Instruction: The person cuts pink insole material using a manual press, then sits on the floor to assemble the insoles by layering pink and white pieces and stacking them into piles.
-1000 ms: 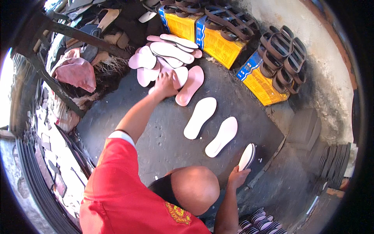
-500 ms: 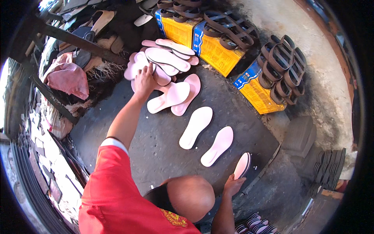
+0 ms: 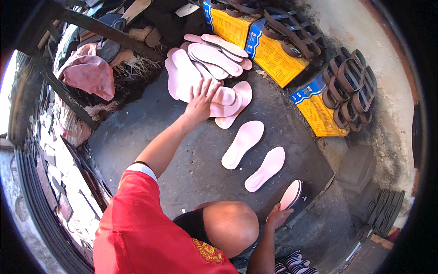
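Observation:
My left hand (image 3: 200,101) lies with its fingers spread on the pale pink insoles (image 3: 182,77) of a heap at the back of the dark work surface. Part of the insole under that palm is hidden. Beside the heap, a pink insole (image 3: 242,93) pokes out from below the others. Nearer me, two single insoles lie apart: a whiter one (image 3: 243,144) and a pinker one (image 3: 265,170). At the right front, my right hand (image 3: 276,216) is closed around a small stack of insoles (image 3: 290,195) with dark edges, held upright at a tilt.
Yellow and blue boxes (image 3: 276,55) at the back carry brown strappy sandals (image 3: 351,86). A pink cloth (image 3: 89,73) hangs by a dark bar (image 3: 105,34) on the left. Dark stacked sheets (image 3: 356,169) and cut soles (image 3: 385,210) stand at right. More striped soles (image 3: 296,264) lie by my right forearm.
My left hand has moved right and toward me across the heap, its fingers now spread wider. Insoles there have shifted over the nearer crossed pair. My right hand still grips its stack.

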A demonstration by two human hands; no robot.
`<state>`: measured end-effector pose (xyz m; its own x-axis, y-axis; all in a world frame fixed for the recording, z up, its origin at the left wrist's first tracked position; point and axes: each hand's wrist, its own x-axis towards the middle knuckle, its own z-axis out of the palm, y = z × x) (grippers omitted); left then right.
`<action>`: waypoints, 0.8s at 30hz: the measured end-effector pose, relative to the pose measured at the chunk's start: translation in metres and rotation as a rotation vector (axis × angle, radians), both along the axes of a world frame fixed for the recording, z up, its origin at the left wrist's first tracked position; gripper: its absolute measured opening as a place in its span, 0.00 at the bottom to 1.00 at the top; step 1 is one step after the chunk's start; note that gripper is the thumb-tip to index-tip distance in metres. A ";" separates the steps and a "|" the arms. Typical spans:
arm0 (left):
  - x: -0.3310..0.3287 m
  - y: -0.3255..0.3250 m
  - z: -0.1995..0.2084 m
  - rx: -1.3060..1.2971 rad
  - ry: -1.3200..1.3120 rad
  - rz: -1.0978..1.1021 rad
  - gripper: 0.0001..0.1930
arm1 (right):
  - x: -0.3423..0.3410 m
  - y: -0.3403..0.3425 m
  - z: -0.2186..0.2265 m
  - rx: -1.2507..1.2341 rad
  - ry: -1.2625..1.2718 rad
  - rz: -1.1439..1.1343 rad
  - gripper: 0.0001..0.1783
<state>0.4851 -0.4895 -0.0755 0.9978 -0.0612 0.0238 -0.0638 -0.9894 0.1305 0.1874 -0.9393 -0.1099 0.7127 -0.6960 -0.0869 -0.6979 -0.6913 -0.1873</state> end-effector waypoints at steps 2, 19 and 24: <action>0.005 0.024 -0.008 0.146 -0.041 -0.002 0.53 | 0.000 0.001 -0.005 -0.007 -0.047 0.033 0.32; -0.089 -0.068 0.026 -0.309 0.084 0.045 0.50 | 0.003 0.005 0.007 0.051 -0.015 0.011 0.31; -0.086 -0.074 0.036 -0.395 0.100 -0.022 0.48 | -0.002 -0.006 -0.005 -0.002 -0.034 0.026 0.32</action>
<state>0.3992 -0.5630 -0.0396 0.9950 -0.0880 -0.0471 -0.0522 -0.8604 0.5069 0.1856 -0.9454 -0.1148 0.7328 -0.6777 -0.0609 -0.6733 -0.7093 -0.2088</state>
